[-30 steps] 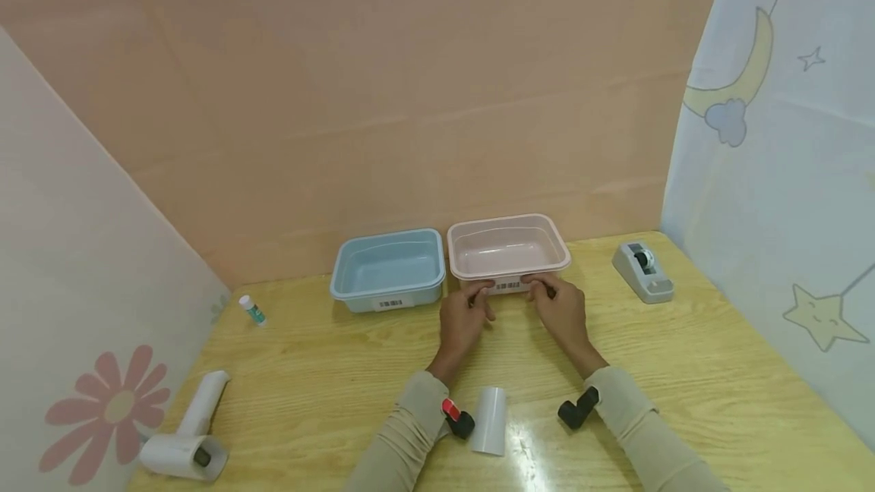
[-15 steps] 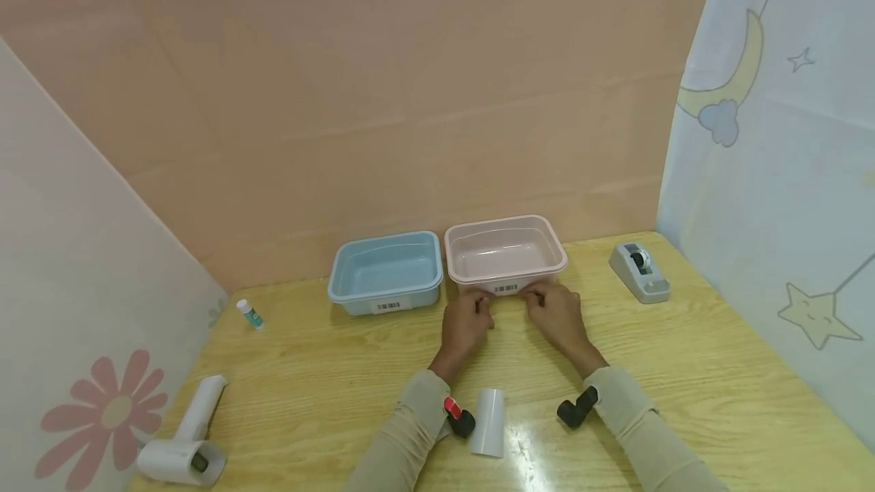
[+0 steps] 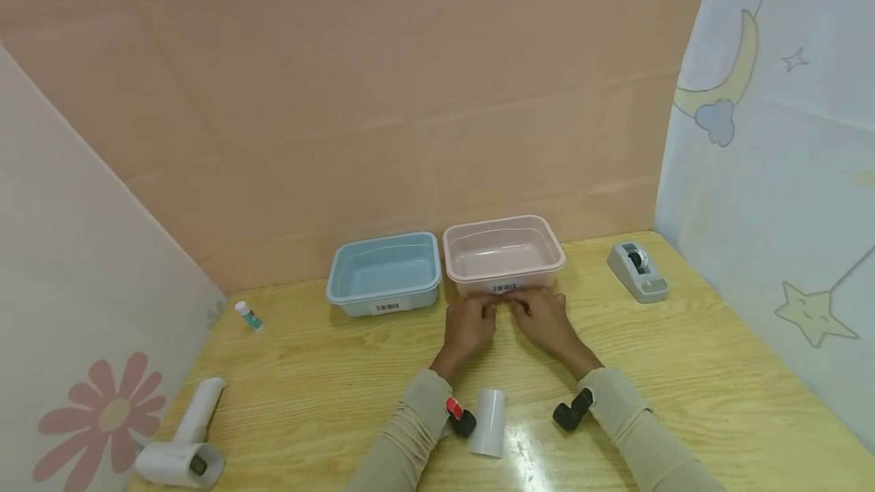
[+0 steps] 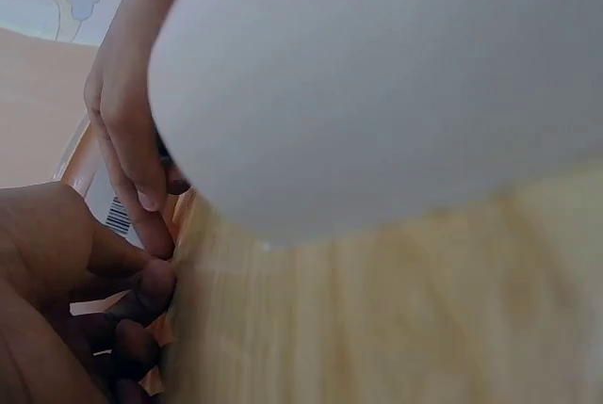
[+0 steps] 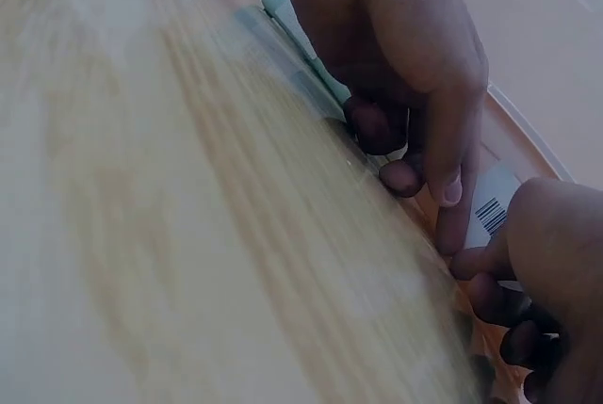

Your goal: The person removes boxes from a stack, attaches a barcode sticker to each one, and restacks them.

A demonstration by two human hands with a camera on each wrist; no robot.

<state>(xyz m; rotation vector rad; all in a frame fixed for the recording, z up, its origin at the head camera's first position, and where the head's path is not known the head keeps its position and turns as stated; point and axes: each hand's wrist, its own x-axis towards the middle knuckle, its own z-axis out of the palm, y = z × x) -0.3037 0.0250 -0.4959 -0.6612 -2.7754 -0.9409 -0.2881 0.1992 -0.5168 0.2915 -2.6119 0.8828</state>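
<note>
A pink plastic basin (image 3: 504, 278) stands against the back wall. Its front carries a white barcode label (image 3: 504, 288). My left hand (image 3: 469, 329) and right hand (image 3: 544, 323) meet at the label's lower edge, their index fingertips pressing low on the basin front. The other fingers are bent beneath, above the tabletop. In the left wrist view the label (image 4: 117, 218) shows between the two hands; the right wrist view shows the label (image 5: 491, 214) beside the fingertips. The fingers partly cover its lower part.
A blue basin (image 3: 385, 299) with a barcode label stands left of the pink one. At the right is a tape dispenser (image 3: 638, 273). A glue stick (image 3: 249, 316) and a white handheld scanner (image 3: 184, 443) lie left. A curled glossy white sheet (image 3: 488, 424) lies between the forearms.
Both hands have slid down the basin front and inward, from the label's two ends to its lower edge, where the fingertips now come together. The basin stays in place.
</note>
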